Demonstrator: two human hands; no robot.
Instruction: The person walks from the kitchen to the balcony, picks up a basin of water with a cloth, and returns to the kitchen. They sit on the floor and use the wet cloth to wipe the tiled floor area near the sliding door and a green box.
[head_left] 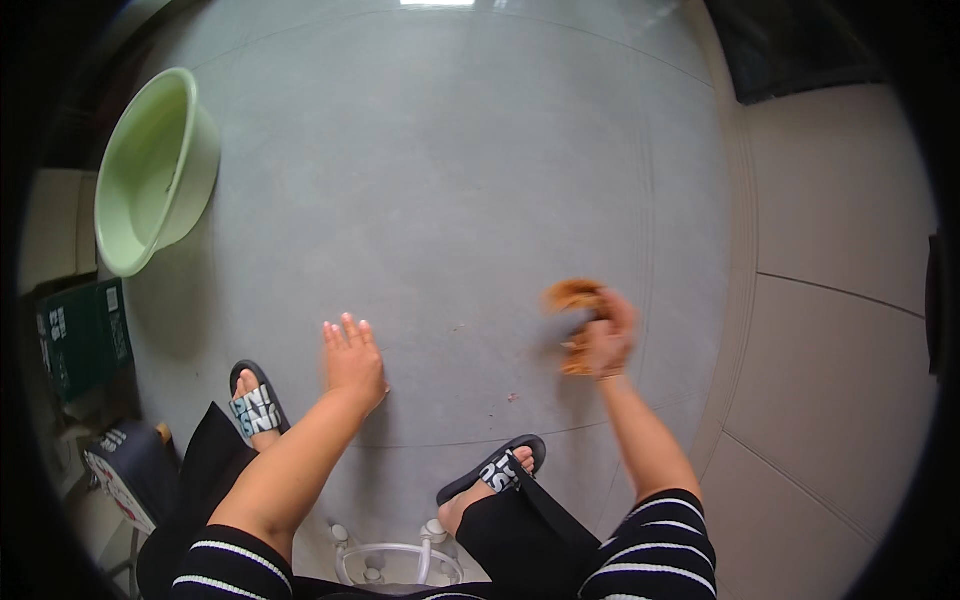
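Observation:
My right hand (612, 338), smeared by motion, is closed around an orange-brown, curved thing with a rough-looking edge (574, 292). A grey part shows at its middle, and blur hides its exact kind. To the left, my left hand (355, 362) is held low over the grey floor, fingers stretched out and holding nothing. I cannot tell whether its palm touches the tiles. Small reddish and dark bits (513, 397) lie on the floor between my hands, near my right foot. A few pale specks (458, 327) are farther up.
A light green basin (205, 170) stands tipped on its side at the far left. Below it are a dark green box (85, 340) and a dark case (135, 470). My sandaled feet flank a white wheeled base (390, 548). Beige panels (840, 360) line the right.

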